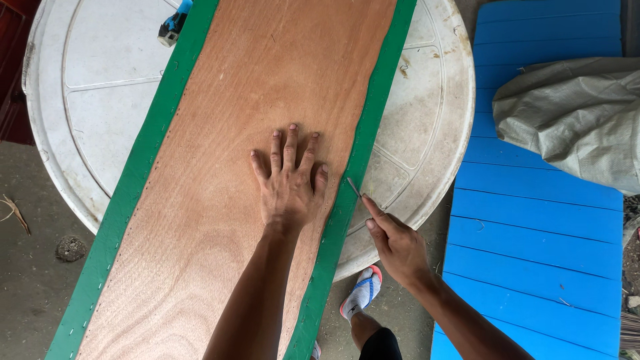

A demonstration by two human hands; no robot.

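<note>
1. The left hand (288,180) lies flat, fingers spread, on the plywood board (253,133).
2. The right hand (397,243) pinches a thin metal blade (354,187), its tip at the board's right-hand green edging (360,153).
3. The board rests across a round white table (427,120).

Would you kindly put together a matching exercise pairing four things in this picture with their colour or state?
Things:
1. left hand
2. right hand
3. border strip
4. slatted panel

States:
A. blue, lying beside the round table
B. pinching a thin blade at the board's right edge
C. green, stapled along the wooden board
D. pressed flat, fingers spread, on the wood

Pairs: 1-D, 2-B, 3-C, 4-A
</note>
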